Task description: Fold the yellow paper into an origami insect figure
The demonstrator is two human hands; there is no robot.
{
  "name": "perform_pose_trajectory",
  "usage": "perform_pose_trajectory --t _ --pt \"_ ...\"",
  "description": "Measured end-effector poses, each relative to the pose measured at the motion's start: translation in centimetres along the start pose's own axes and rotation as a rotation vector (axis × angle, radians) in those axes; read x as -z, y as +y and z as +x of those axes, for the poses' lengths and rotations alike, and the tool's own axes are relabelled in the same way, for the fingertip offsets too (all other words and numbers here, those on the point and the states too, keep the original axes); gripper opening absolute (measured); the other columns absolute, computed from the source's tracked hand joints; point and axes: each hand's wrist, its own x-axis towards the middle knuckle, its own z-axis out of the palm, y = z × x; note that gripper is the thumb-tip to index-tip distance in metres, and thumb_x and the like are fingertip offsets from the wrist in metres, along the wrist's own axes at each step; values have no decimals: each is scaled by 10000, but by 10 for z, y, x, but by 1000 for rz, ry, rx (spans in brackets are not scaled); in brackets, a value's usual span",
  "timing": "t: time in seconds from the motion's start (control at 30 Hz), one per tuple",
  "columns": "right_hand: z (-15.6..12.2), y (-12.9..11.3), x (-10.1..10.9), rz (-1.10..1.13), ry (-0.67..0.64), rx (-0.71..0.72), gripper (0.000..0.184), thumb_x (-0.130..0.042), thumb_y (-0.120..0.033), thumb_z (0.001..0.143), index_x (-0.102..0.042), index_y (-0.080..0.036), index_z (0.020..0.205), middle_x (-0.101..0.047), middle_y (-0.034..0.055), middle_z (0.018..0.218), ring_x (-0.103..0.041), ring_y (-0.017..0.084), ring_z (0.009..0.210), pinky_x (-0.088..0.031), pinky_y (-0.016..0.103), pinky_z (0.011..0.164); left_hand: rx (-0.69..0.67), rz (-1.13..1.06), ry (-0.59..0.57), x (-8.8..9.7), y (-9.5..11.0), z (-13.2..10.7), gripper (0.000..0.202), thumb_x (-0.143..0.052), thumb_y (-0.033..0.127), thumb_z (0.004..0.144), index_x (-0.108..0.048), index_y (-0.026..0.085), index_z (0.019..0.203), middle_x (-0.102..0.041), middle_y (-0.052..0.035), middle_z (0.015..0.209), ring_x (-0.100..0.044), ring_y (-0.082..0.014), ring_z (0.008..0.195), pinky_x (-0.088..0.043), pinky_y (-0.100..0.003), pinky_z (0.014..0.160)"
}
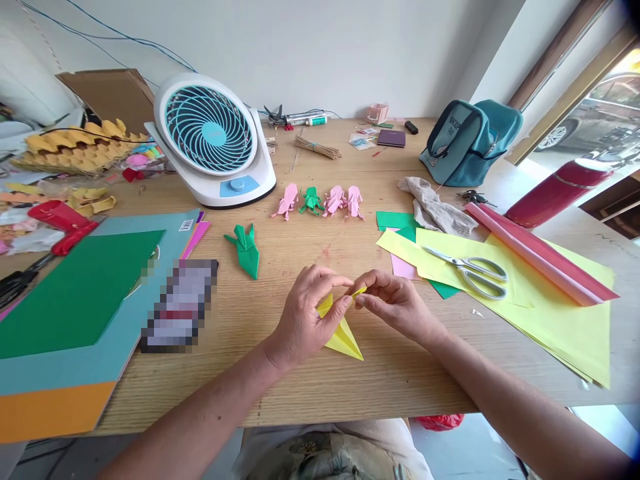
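A folded piece of yellow paper (344,341) is between my hands, just above or on the wooden table. My left hand (313,310) grips it with the thumb over its middle, covering part of it. At its upper tip, the thumb and fingertips of my right hand (397,303) pinch a narrow folded point. The paper's long pointed end sticks out below my left thumb. To the left lies a green folded paper figure (245,251). Beyond my hands stand pink paper figures (334,200) and a small green paper frog (311,200) in a row.
Scissors (483,275) lie on yellow sheets (560,333) at right, beside a red paper roll (545,257) and a red bottle (560,193). A phone (180,307) and coloured sheets (75,287) are at left. A fan (213,140) and a teal bag (467,143) stand farther back.
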Motion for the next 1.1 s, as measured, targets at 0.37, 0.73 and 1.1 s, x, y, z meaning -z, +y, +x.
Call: perform_pose_trajectory --t 0.37,0.73,1.1 --pt "0 5 -7 32 -78 -119 250 -719 -419 834 -669 -175 845 -648 -1 746 -559 116 669 -441 242 633 101 -145 -23 3 2 6 154 -597 80 845 -710 185 848 -625 -13 788 -605 -134 778 -494 -262 748" --pt "1 2 -10 54 -70 -139 280 -741 -437 801 -644 -175 806 -603 -15 695 -520 110 631 -421 241 596 219 -207 -30 1 3 5 178 -565 65 817 -692 182 774 -592 15 728 -559 -112 704 -461 -241 702" --pt "-4 3 -16 -104 44 -99 211 -646 -385 881 -619 -187 810 -628 0 731 -561 125 664 -442 247 613 314 -326 10 -3 0 2 128 -577 203 899 -699 182 864 -653 -20 820 -619 -137 795 -499 -254 741"
